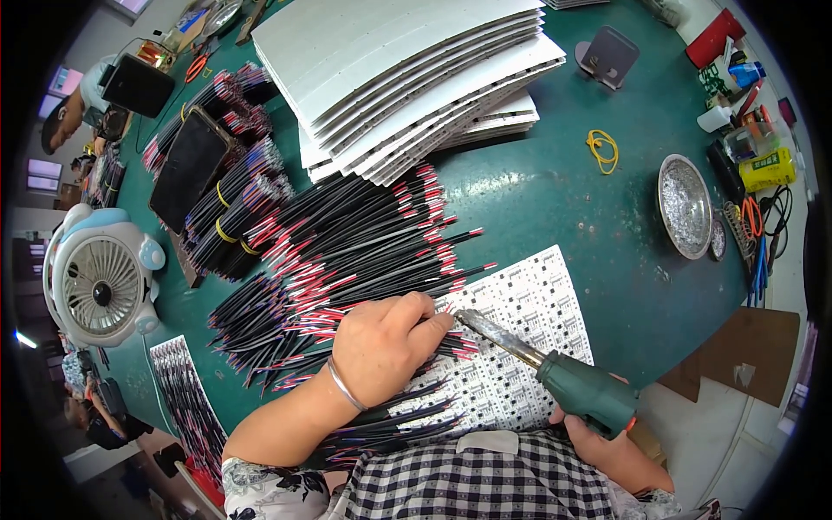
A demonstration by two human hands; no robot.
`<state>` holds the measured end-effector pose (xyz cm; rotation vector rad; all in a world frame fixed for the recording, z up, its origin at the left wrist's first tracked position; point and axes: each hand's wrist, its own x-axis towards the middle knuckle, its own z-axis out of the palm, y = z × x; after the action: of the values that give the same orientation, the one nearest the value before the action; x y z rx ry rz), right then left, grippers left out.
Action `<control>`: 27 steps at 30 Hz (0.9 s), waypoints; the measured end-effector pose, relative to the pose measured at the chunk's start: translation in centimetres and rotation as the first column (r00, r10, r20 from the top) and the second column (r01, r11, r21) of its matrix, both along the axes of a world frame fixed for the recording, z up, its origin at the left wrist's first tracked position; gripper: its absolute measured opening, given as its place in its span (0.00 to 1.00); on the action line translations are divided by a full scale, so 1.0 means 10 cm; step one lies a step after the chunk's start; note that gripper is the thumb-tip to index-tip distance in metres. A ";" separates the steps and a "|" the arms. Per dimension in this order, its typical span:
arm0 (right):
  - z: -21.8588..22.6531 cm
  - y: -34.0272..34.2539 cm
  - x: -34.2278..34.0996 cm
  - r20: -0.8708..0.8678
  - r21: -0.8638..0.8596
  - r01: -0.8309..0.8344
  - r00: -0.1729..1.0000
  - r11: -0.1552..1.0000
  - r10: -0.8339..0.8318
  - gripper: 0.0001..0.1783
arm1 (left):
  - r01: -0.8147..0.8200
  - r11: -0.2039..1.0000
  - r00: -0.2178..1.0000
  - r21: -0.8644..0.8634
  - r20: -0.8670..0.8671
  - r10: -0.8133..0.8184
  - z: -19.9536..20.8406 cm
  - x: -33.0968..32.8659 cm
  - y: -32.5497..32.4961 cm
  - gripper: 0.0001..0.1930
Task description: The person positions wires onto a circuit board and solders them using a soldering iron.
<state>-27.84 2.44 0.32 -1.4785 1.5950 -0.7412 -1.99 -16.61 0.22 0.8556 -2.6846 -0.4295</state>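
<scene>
My left hand (pixel 386 342), a metal bangle at its wrist, pinches a thin wire near its stripped end over a white circuit board panel (pixel 542 303) printed with rows of small black parts. My right hand (pixel 594 442) is wrapped round the green handle of a soldering iron (pixel 589 394). The iron's tip meets the board just beside my left fingertips. Black cables with red and white ends (pixel 347 269) lie in a wide spread under and beyond my left hand. More cables (pixel 390 420) rest across the panel's near left part.
A tall stack of white panels (pixel 407 69) stands at the back. Left are tied cable bundles (pixel 230 212), a phone (pixel 191 169), a fan (pixel 100 282) and a finished-looking wired panel (pixel 186 399). Right are a metal bowl (pixel 685 206), a yellow band (pixel 601 152) and a yellow bottle (pixel 768 170).
</scene>
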 end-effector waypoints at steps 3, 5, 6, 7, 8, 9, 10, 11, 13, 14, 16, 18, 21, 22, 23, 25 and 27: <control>0.05 -0.02 -0.02 -0.054 -0.025 -0.055 0.997 0.998 0.054 0.18 | -0.004 1.000 1.000 -0.005 0.000 0.004 0.00 0.00 0.00 0.12; 0.06 -0.03 -0.03 -0.009 0.161 0.028 1.000 0.986 -0.027 0.19 | -0.005 1.000 1.000 -0.005 0.005 0.005 0.00 0.01 0.00 0.12; 0.07 -0.03 -0.02 -0.011 0.162 0.030 1.000 0.986 -0.028 0.19 | -0.004 1.000 1.000 -0.004 0.003 0.004 0.00 0.01 0.00 0.12; 0.08 -0.03 0.00 -0.011 0.163 0.055 0.998 0.985 -0.054 0.18 | -0.004 1.000 1.000 -0.002 0.001 0.004 0.00 0.01 0.00 0.12; 0.09 -0.03 0.01 -0.012 0.163 0.081 0.997 0.983 -0.080 0.18 | -0.004 1.000 1.000 -0.001 -0.001 0.004 0.00 0.01 0.00 0.12; 0.09 -0.02 0.01 -0.013 0.163 0.080 0.997 0.983 -0.079 0.18 | -0.004 1.000 1.000 -0.001 -0.002 0.004 -0.01 0.01 0.00 0.12; 0.08 0.00 0.02 0.014 0.151 0.126 0.991 0.980 -0.130 0.16 | -0.001 1.000 1.000 -0.001 -0.007 0.001 -0.01 0.01 0.00 0.12; 0.08 0.01 0.03 0.041 0.140 0.173 0.983 0.975 -0.180 0.15 | 0.003 1.000 1.000 -0.002 -0.013 -0.003 -0.01 0.01 0.00 0.12; 0.11 -0.02 0.00 0.158 0.168 0.141 0.973 0.976 -0.168 0.15 | -0.001 1.000 1.000 -0.001 -0.002 0.001 0.01 0.01 0.01 0.12; 0.12 -0.04 -0.01 0.272 0.194 0.108 0.949 0.975 -0.159 0.16 | -0.003 1.000 1.000 0.000 0.007 0.003 0.02 0.00 0.01 0.12; 0.14 -0.04 0.00 0.338 0.176 0.168 0.915 0.970 -0.219 0.17 | 0.005 1.000 1.000 -0.004 0.010 -0.005 0.01 0.01 0.01 0.12; 0.18 -0.03 0.03 0.409 0.186 0.254 0.858 0.949 -0.310 0.21 | 0.011 1.000 1.000 -0.011 0.017 -0.011 0.01 0.02 0.02 0.13; 0.15 -0.04 0.02 0.485 0.096 0.262 0.830 0.960 -0.275 0.22 | 0.010 1.000 0.999 0.013 0.047 -0.011 0.06 0.03 0.03 0.13; 0.16 -0.04 0.03 0.489 0.093 0.261 0.829 0.961 -0.272 0.22 | 0.014 0.999 0.999 0.034 0.047 -0.016 0.08 0.03 0.04 0.13; 0.17 -0.04 0.04 0.517 0.102 0.283 0.804 0.954 -0.294 0.22 | 0.018 0.998 0.999 0.056 0.047 -0.021 0.10 0.04 0.04 0.13; 0.17 -0.03 0.03 0.544 0.112 0.312 0.775 0.943 -0.321 0.22 | 0.019 0.998 1.000 0.052 0.008 -0.020 0.22 0.06 0.03 0.13; 0.15 -0.02 0.02 0.532 0.091 0.319 0.786 0.943 -0.317 0.19 | 0.013 0.999 1.000 0.049 -0.029 -0.011 0.27 0.06 0.05 0.13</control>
<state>-27.63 2.29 1.86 -0.8800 1.3977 -1.2327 -1.36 -16.08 2.88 0.8405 -2.6642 -0.5093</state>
